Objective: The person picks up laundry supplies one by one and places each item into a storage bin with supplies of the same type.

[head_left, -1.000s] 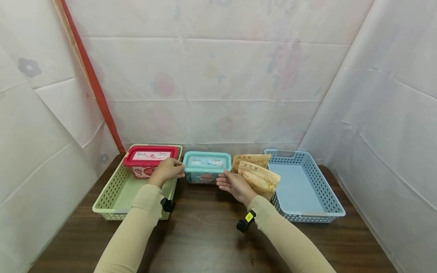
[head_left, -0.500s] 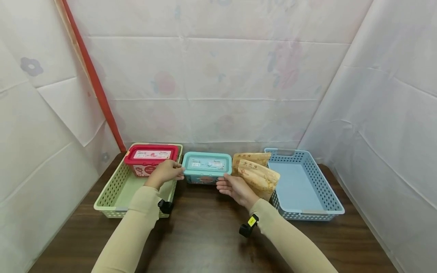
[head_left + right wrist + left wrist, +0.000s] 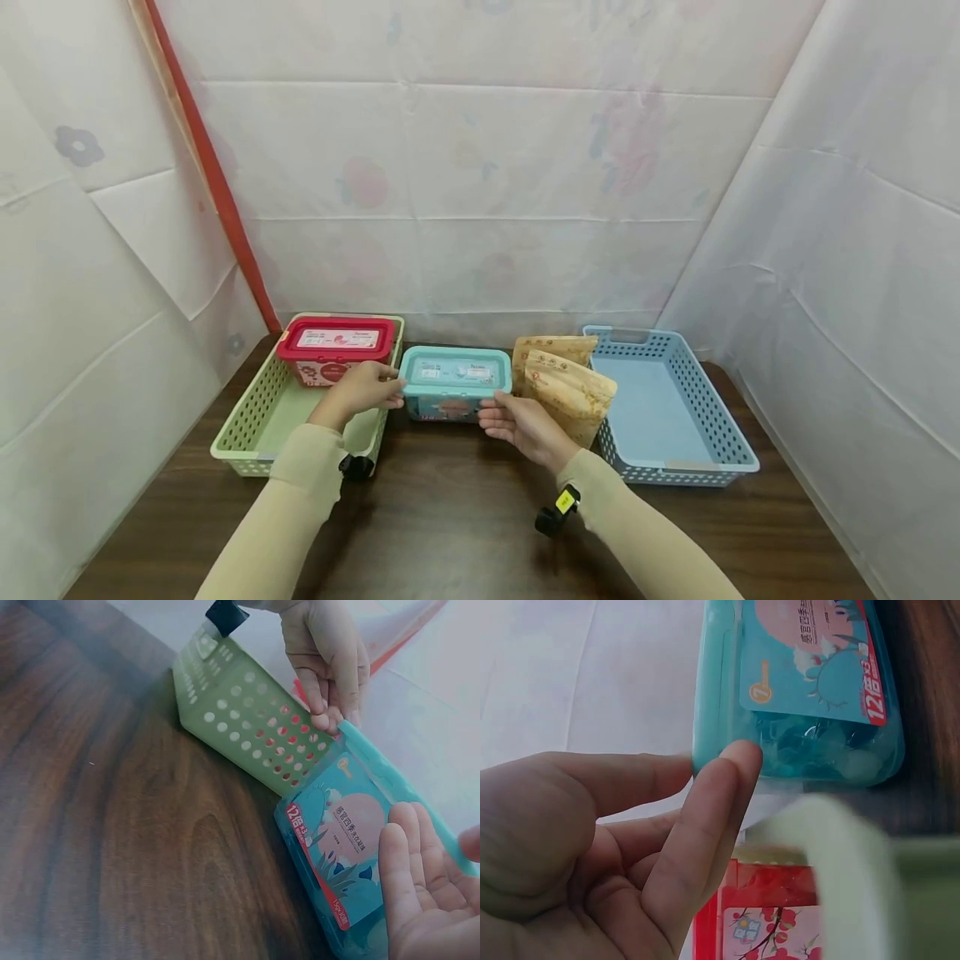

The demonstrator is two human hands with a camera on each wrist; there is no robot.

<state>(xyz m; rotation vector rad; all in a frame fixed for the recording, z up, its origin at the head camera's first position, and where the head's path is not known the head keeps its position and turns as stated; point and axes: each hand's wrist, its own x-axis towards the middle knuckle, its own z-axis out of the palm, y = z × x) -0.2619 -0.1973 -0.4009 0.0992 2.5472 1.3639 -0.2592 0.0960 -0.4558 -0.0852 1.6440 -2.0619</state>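
Observation:
A teal-lidded laundry pod box (image 3: 454,372) sits at the middle back of the table, its printed front facing me. At its left end my left hand (image 3: 362,390) pinches the lid corner between thumb and fingertips; the left wrist view shows the thumb at the lid edge and a finger along the wall. My right hand (image 3: 522,427) holds the other end, thumb by the lid and fingers along the front. The right wrist view shows both hands at opposite ends of the box. A red laundry pod box (image 3: 335,354) rests inside the green basket (image 3: 247,417), left of my left hand.
Two tan pouches (image 3: 573,387) stand close to the right of the teal box, partly behind my right hand. Beyond them is a pale blue basket (image 3: 667,417). White floral sheeting (image 3: 487,167) walls the dark wood table (image 3: 450,517) at the back and sides.
The teal box has come a little toward me, both hands staying at its ends. The head view has shifted slightly. The red box, pouches and baskets have stayed in place.

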